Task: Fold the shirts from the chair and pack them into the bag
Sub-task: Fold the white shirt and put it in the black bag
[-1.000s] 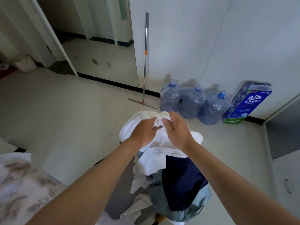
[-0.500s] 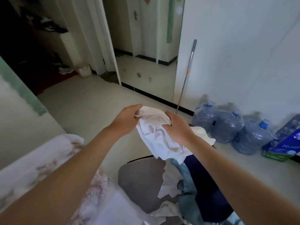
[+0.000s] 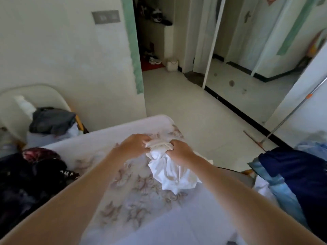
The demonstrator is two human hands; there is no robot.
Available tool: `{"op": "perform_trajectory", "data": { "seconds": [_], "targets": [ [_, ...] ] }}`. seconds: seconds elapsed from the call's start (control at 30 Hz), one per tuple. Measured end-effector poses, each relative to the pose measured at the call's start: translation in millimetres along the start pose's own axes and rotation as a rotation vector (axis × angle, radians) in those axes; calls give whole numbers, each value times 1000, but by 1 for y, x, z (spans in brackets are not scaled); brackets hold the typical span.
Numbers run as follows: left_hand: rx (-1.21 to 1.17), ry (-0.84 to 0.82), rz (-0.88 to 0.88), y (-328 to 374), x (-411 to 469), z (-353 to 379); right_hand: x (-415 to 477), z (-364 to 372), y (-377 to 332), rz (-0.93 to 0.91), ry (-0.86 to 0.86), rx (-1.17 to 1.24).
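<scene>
Left hand (image 3: 131,147) and right hand (image 3: 181,150) sit close together, fingers curled in, both gripping the bunched top edge of a white shirt (image 3: 169,174). Left-hand fingertips dig into the cream-looking rolled edge from the left, and the right hand clamps it from the right. The thumbs are mostly hidden in the fabric. Both forearms are bare and reach in from the bottom corners.

The shirt is crumpled, not folded, and hangs in a lump below the hands over the bed (image 3: 177,227). Its lower end is down near the floral sheet (image 3: 139,195); cannot tell if it touches.

At the left of the bed is a heap of dark clothes (image 3: 30,175) with a red patterned bit on top. Beyond it a grey garment (image 3: 53,119) lies against a pale curved headboard (image 3: 35,92).

At the right edge, beside the bed, a navy garment (image 3: 299,175) lies on top of a light blue garment (image 3: 277,190), with some white fabric under them. The grey chair seat (image 3: 245,179) shows just past the right forearm.

Farther out is pale tiled floor (image 3: 185,103). A mop pole (image 3: 290,112) leans on the wall at right. There are shoes (image 3: 154,60) in the dark doorway and a switch plate (image 3: 106,17) on the wall at upper left.
</scene>
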State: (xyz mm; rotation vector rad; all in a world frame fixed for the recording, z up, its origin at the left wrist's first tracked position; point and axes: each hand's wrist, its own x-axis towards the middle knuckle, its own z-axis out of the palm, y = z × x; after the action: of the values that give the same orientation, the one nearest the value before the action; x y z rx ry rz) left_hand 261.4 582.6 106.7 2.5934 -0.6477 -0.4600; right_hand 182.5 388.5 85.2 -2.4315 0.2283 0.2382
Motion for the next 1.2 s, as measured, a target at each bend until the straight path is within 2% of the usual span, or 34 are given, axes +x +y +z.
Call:
{"op": "perform_trajectory", "data": {
  "seconds": [0.1,0.23,0.4,0.5,0.6,0.67,0.73,0.8,0.87,0.93,1.03,1.1,1.13,1.2],
  "targets": [
    [-57,-69,-83,-61,-26,23,6,57,-20,66,-131,58],
    [-63,-66,-94,-99,-40,58,9,101,-19,120,-309,136],
    [-50,-97,-71,-97,-42,106,10,109,22,62,-338,-25],
    [66,-193,-16,-84,-42,134,13,111,57,47,-307,-223],
    [237,-260,-27,-77,-37,159,20,120,79,-90,-271,-450],
    [277,-244,-54,-78,-32,167,26,127,85,-152,-241,-638],
    [204,-177,-69,-86,-27,166,33,131,89,-218,-207,-768],
    [89,-82,-59,-96,-24,155,41,132,88,-265,-131,-716],
    [10,29,-48,-110,-22,134,49,128,79,-246,-40,-456],
    [-24,139,-32,-129,-24,110,55,120,61,-146,-1,-195],
    [-11,211,-51,-153,-33,75,54,114,25,-204,60,-122],
    [81,101,-152,-162,-45,58,49,119,0,-223,-10,-71],
    [143,-42,-205,-165,-52,53,45,125,-9,-198,-128,-43],
    [190,-429,-299,-170,-66,49,33,138,-26,-113,-521,-40]
  ]
}}
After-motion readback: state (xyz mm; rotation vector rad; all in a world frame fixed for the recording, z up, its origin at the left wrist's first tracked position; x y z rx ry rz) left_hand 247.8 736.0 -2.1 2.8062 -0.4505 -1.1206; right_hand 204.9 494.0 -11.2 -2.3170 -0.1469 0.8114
